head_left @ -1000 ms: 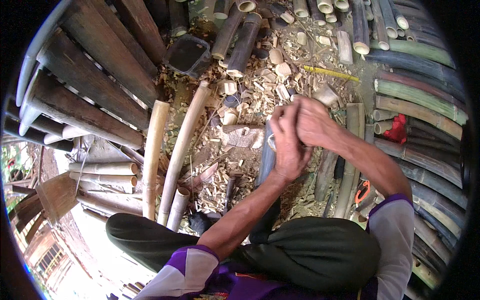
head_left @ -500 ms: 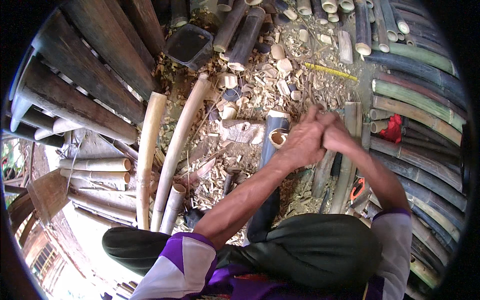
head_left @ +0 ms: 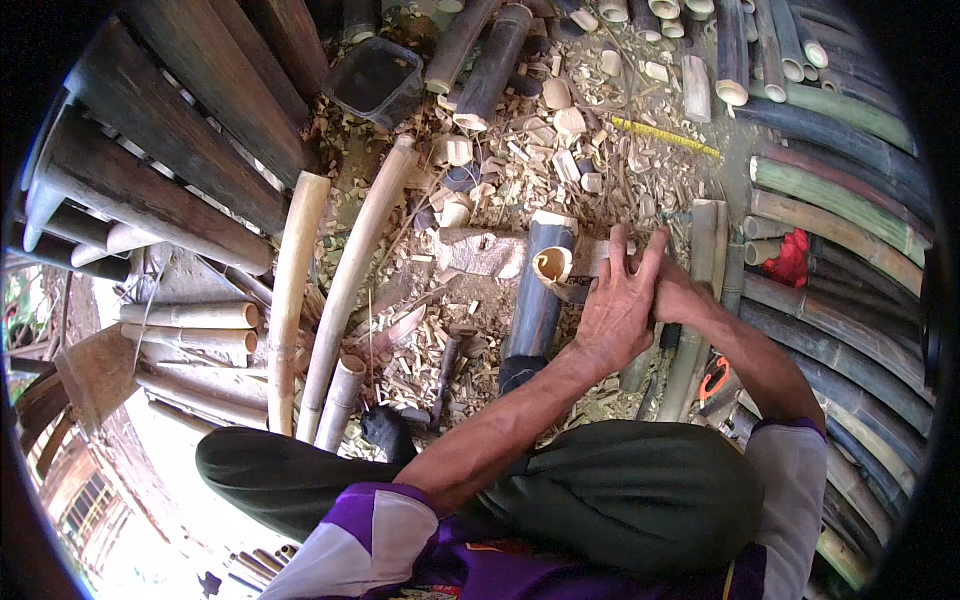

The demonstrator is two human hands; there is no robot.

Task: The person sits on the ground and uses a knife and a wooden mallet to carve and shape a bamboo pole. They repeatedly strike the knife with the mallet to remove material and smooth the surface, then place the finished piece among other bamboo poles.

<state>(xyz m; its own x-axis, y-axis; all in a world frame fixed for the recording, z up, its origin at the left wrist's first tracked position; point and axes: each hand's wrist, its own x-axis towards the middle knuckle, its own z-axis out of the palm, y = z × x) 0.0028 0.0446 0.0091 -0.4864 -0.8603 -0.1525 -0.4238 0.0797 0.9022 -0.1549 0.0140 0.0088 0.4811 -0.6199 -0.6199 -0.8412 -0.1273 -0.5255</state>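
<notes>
A dark bamboo tube rests over a short log, running away from me, with a round pale-rimmed opening near its far end. Just right of it my left hand has its fingers stretched forward, two of them apart. My right hand lies against the left hand's far side, and its fingers are mostly hidden. A narrow grey strip shows between the tube and my left hand; I cannot tell whether it is held. Beneath my hands are a pale bamboo pole and a small black object.
Wood chips cover the ground. Stacked bamboo poles line the right side, with a red cloth among them. A yellow measuring tape and a black tub lie ahead. Two curved pale poles stand left.
My hands were closer together and farther forward. They have come back toward me, and the left fingers have straightened. More of the dark tube and the grey strip shows now.
</notes>
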